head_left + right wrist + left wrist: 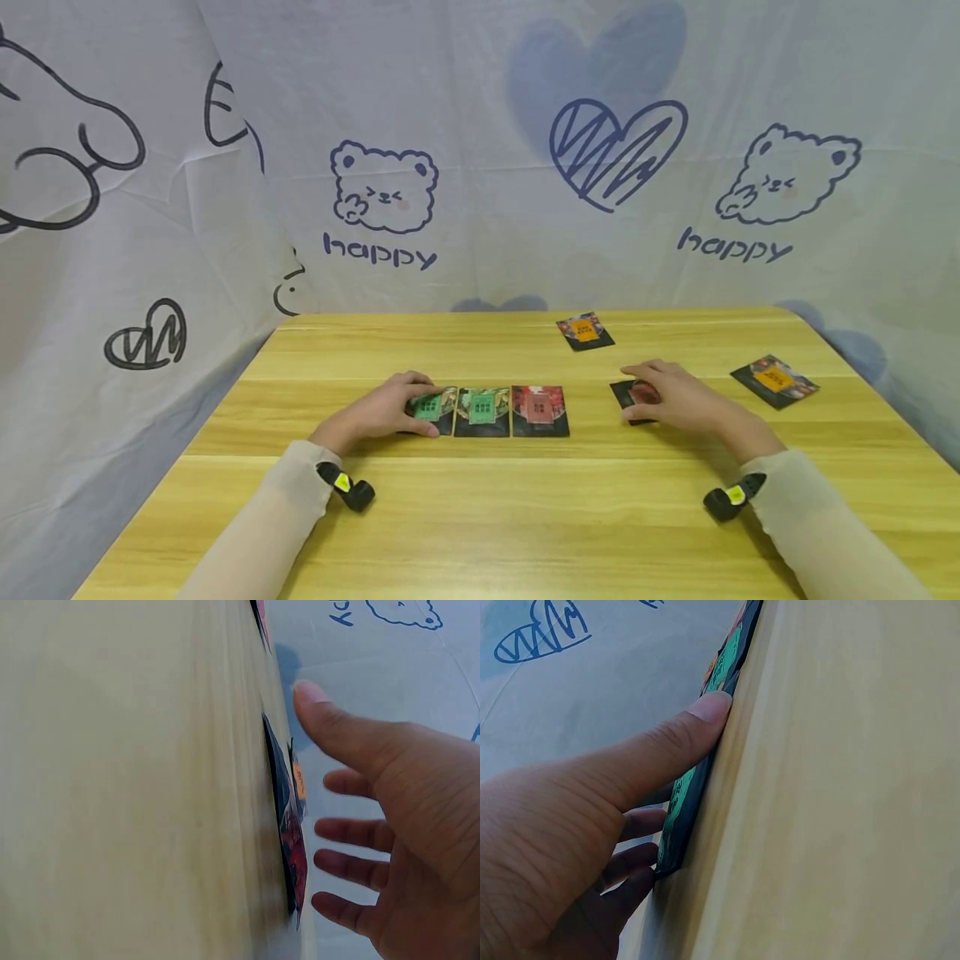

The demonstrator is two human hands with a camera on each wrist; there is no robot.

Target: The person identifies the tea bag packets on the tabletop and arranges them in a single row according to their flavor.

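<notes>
Three flat square packets lie in a row on the table. My left hand (388,408) is on the leftmost green packet (431,407), thumb along its near edge and fingers at its far and left edges. Beside it are a second green packet (483,410) and a red packet (540,410). To the right, my right hand (678,398) hovers over another dark-and-red packet (624,392), partly hidden beneath it. In the right wrist view its thumb and fingers are spread apart, with a gap to that red packet (294,859).
An orange-labelled packet (585,331) lies near the back edge of the wooden table (517,517). Another orange-labelled packet (776,381) is to the right of my right hand. A printed white cloth (472,192) hangs behind the table and along its left side.
</notes>
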